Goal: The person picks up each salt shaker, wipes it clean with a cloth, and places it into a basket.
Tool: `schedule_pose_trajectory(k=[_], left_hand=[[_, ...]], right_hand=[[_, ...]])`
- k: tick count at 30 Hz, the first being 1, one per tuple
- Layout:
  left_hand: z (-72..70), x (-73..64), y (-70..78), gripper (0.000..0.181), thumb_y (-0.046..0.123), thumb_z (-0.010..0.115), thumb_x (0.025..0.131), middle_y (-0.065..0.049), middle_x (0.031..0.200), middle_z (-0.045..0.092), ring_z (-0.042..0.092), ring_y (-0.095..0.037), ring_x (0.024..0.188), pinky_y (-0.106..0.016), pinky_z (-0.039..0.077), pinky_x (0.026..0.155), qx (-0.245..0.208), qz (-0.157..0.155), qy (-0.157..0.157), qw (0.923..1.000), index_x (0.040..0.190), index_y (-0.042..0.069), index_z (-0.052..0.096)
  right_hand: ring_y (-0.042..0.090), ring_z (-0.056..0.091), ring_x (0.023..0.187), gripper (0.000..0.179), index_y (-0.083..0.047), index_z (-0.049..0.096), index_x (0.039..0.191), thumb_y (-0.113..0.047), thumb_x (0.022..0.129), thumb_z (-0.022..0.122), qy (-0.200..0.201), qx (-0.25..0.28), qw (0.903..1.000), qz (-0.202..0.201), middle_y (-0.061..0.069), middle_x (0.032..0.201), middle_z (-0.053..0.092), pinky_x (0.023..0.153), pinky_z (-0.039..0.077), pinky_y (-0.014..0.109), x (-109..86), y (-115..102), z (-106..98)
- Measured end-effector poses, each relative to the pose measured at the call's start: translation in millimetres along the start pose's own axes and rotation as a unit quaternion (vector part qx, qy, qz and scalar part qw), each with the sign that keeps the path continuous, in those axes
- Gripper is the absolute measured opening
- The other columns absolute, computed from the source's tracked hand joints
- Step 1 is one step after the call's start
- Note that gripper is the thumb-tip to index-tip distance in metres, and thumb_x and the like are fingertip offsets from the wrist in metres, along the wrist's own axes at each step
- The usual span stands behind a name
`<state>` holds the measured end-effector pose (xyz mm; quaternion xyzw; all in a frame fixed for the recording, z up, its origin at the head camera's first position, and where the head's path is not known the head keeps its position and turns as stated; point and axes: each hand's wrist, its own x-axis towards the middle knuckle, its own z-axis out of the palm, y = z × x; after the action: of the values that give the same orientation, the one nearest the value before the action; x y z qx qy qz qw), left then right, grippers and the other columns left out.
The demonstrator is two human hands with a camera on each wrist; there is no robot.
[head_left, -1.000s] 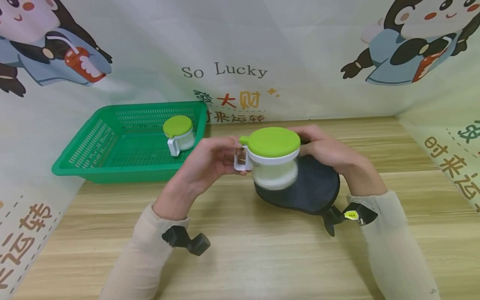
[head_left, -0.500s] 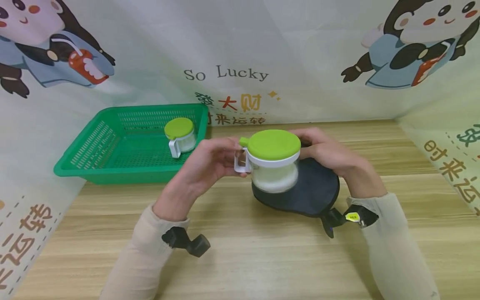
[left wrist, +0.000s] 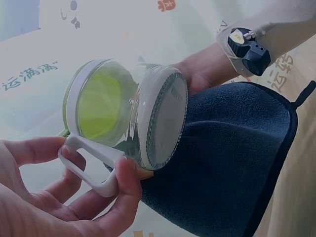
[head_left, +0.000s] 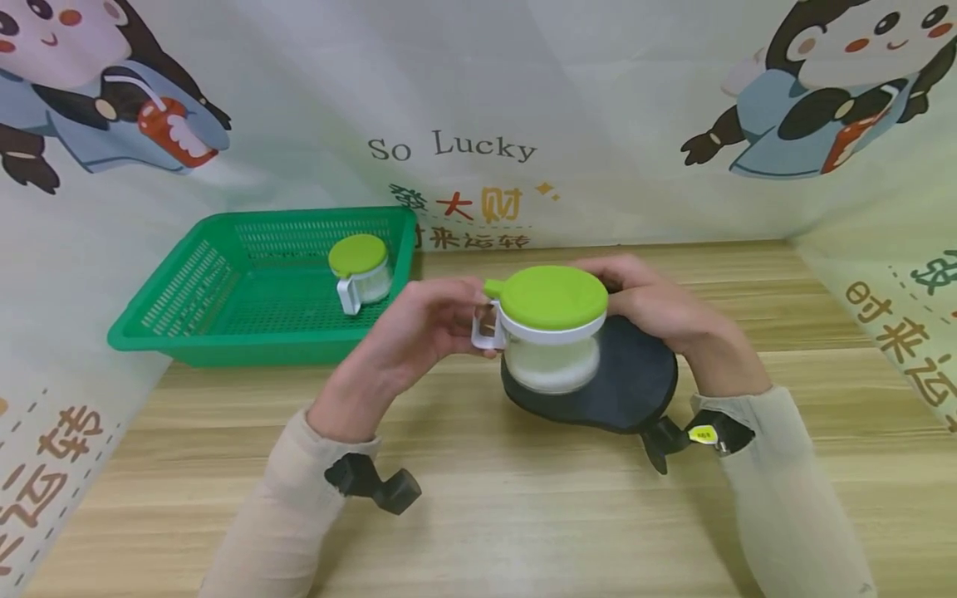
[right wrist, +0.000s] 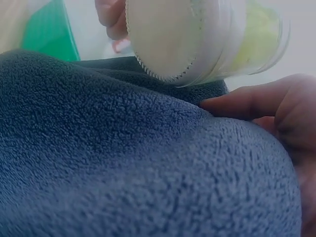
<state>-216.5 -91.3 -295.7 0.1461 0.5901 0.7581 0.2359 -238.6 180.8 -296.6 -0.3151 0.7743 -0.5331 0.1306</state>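
Note:
A clear glass seasoning jar with a green lid and white handle is held up above the table. My left hand pinches its handle, thumb and fingers curled about it in the left wrist view. From my right hand hangs a dark blue-grey cloth, pinched between thumb and fingers beside the jar. Some right-hand fingers are hidden behind jar and cloth. Seen from the right wrist, the jar's ridged base tilts toward the camera, just above the cloth.
At the back left stands a green plastic basket. Inside it, near its right wall, is a second jar with a green lid and white handle. A printed curtain closes off the back and sides of the wooden table.
The jar has shifted slightly right and down in the head view, with my left hand still on its handle. My right hand and the cloth stay almost where they were.

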Motion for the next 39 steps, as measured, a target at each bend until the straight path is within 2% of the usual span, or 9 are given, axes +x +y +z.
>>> schedule_pose_trajectory(k=[4, 8, 16, 26, 33, 39], left_hand=[[-0.6, -0.5, 3.1, 0.015, 0.014, 0.05, 0.089, -0.005, 0.077, 0.066, 0.064, -0.022, 0.071, -0.038, 0.056, 0.072, 0.005, 0.005, 0.001, 1.0, 0.083, 0.005, 0.061], [-2.1, -0.4, 3.6, 0.015, 0.014, 0.05, 0.09, -0.005, 0.077, 0.067, 0.065, -0.022, 0.071, -0.038, 0.056, 0.072, 0.003, 0.005, 0.004, 1.0, 0.084, 0.005, 0.061], [0.7, 0.9, -3.0, 0.016, 0.014, 0.051, 0.089, -0.006, 0.078, 0.067, 0.065, -0.022, 0.072, -0.037, 0.056, 0.07, 0.006, -0.011, 0.0, 0.9999, 0.079, 0.006, 0.06], [-0.4, 2.9, -0.4, 0.015, 0.014, 0.051, 0.089, -0.007, 0.077, 0.067, 0.064, -0.022, 0.071, -0.038, 0.056, 0.071, 0.004, 0.002, 0.002, 1.0, 0.082, 0.005, 0.061], [1.3, 1.9, -4.6, 0.016, 0.015, 0.052, 0.088, -0.005, 0.077, 0.067, 0.065, -0.021, 0.072, -0.037, 0.056, 0.071, 0.013, -0.008, -0.003, 0.9999, 0.077, 0.006, 0.059], [0.9, 1.6, -3.5, 0.016, 0.015, 0.051, 0.088, -0.005, 0.076, 0.068, 0.065, -0.02, 0.071, -0.038, 0.056, 0.071, 0.01, 0.002, 0.001, 0.9999, 0.082, 0.004, 0.061]], right_hand=[[0.014, 0.06, 0.111, 0.05, -0.001, 0.054, 0.134, 0.012, 0.086, 0.048, 0.013, -0.006, 0.9999, 0.006, 0.0, 0.122, 0.064, 0.091, 0.05, 0.026, -4.2, -3, -6], [0.012, 0.06, 0.111, 0.052, 0.002, 0.051, 0.134, 0.015, 0.084, 0.046, 0.028, -0.001, 0.9994, 0.019, 0.002, 0.123, 0.064, 0.089, 0.051, 0.025, -7.0, -5, -8], [0.02, 0.059, 0.11, 0.043, -0.003, 0.059, 0.127, 0.01, 0.09, 0.044, -0.014, -0.005, 0.9999, -0.006, 0.007, 0.119, 0.064, 0.096, 0.049, 0.031, 2.8, 1, 3], [0.017, 0.061, 0.109, 0.048, -0.003, 0.055, 0.133, 0.012, 0.087, 0.046, 0.02, -0.006, 0.9997, 0.014, 0.003, 0.122, 0.065, 0.09, 0.051, 0.027, -3.9, -1, -5], [0.018, 0.058, 0.111, 0.043, -0.003, 0.058, 0.128, 0.009, 0.09, 0.044, -0.003, -0.004, 0.9999, 0.011, 0.006, 0.12, 0.063, 0.097, 0.048, 0.03, 3.7, 2, 6], [0.017, 0.06, 0.11, 0.046, -0.003, 0.058, 0.129, 0.011, 0.087, 0.045, 0.009, -0.008, 0.9999, 0.006, 0.004, 0.12, 0.064, 0.095, 0.049, 0.028, 1.2, 1, 1]])
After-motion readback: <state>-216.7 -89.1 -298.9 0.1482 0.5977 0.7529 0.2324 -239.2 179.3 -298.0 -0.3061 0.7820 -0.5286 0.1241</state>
